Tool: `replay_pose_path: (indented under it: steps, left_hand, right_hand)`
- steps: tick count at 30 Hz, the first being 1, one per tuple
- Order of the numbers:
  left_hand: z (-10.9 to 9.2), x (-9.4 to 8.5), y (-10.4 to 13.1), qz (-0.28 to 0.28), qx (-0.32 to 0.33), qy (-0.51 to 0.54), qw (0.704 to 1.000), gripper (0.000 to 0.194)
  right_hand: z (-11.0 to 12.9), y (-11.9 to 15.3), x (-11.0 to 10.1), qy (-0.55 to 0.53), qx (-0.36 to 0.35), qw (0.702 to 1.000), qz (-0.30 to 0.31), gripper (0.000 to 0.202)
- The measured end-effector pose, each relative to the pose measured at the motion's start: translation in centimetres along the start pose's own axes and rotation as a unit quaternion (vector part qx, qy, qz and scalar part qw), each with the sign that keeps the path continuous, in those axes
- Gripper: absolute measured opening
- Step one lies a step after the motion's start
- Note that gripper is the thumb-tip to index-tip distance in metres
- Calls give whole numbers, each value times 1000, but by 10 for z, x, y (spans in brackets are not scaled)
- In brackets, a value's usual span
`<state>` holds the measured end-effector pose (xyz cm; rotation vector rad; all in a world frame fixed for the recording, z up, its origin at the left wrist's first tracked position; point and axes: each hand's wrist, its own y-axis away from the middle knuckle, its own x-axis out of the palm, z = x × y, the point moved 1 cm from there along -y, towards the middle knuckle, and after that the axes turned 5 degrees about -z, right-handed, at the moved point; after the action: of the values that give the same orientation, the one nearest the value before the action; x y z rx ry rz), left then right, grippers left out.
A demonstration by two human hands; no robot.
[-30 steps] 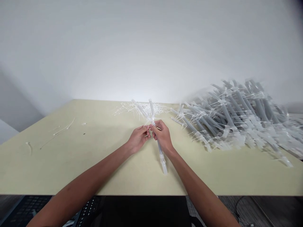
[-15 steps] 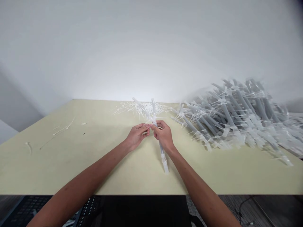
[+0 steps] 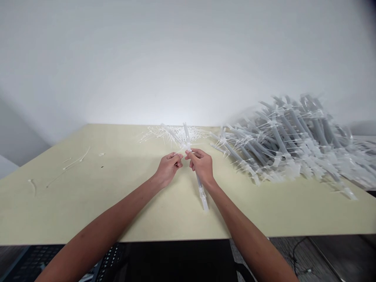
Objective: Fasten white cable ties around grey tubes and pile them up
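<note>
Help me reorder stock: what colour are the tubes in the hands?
Clear, whitish translucent plastic tubes, held by the right hand; shown in the head view.

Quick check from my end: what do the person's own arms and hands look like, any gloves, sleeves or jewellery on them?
Both arms are bare as far as the bottom edge of the picture, with no sleeve in view. The left hand and the right hand wear no gloves. No watch, bracelet or ring shows on either wrist or on the fingers that can be seen.

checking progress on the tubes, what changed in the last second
Little changed. The left hand and right hand drew slightly apart at the fingertips while still pinching the clear tubes. The tube pile and loose cable ties on the table stayed as they were.
</note>
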<state>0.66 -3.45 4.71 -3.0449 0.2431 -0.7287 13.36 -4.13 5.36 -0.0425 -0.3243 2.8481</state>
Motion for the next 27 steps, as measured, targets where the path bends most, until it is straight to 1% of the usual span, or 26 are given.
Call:
replay_pose_path:
  steps: [4,7,10,12,15,17,18,19,21,23,25,27]
  left_hand:
    - [-1,1,1,-5,3,11,1000,25]
    - [-1,2,2,-14,0,25,1000,24]
    - [0,4,3,-17,-17,40,999,18]
    - [-1,4,5,-4,-49,62,997,15]
    - [-4,3,8,24,-139,110,984,21]
    - [-5,3,9,41,-186,102,976,29]
    - [-5,2,9,43,-187,79,978,33]
    - [-5,2,9,41,-170,46,984,36]
    - [-6,1,8,26,-100,-23,994,38]
    - [-6,0,5,24,-35,-67,997,38]
    - [-6,-1,2,29,-4,-90,996,37]
    - [-6,-3,-1,31,8,-102,994,35]
  right_hand:
    - [-1,-2,-1,8,4,1000,-13,45]
    - [-1,-3,-3,-5,13,1000,-18,45]
    - [1,-5,-7,-45,20,999,2,42]
    - [3,-7,-10,-78,29,996,33,37]
    - [6,-10,-15,-143,66,984,78,30]
    - [8,-11,-16,-179,98,973,104,28]
    - [8,-11,-16,-190,111,969,116,27]
    - [9,-11,-16,-197,122,964,127,27]
    - [12,-11,-15,-208,136,957,146,28]
    - [13,-9,-14,-215,146,952,164,28]
    - [14,-8,-13,-212,156,949,176,28]
    - [13,-7,-12,-206,166,948,175,30]
